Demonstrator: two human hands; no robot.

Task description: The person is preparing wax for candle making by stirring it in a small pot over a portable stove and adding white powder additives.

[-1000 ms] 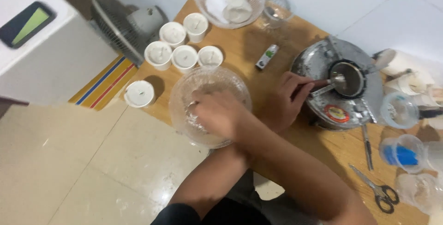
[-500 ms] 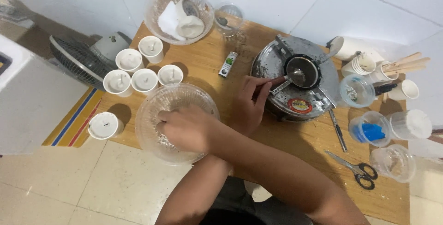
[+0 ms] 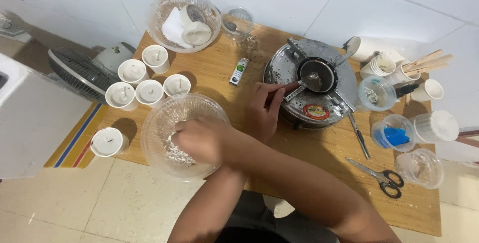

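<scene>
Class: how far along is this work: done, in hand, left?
Done: six filled white cups stand with wicks. In hand: the right hand is in the flake bowl; the left hand holds the small pan on the cooker. Left: stacked cups at right sit unfilled.

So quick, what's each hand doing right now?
Left hand: closed on the small metal pan handle.
Right hand: curled inside the clear plastic bowl of white flakes; grip unclear.

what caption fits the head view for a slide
Crossed arms: right hand in a clear bowl of white flakes, left hand holding a small metal pot on a round cooker.
</scene>
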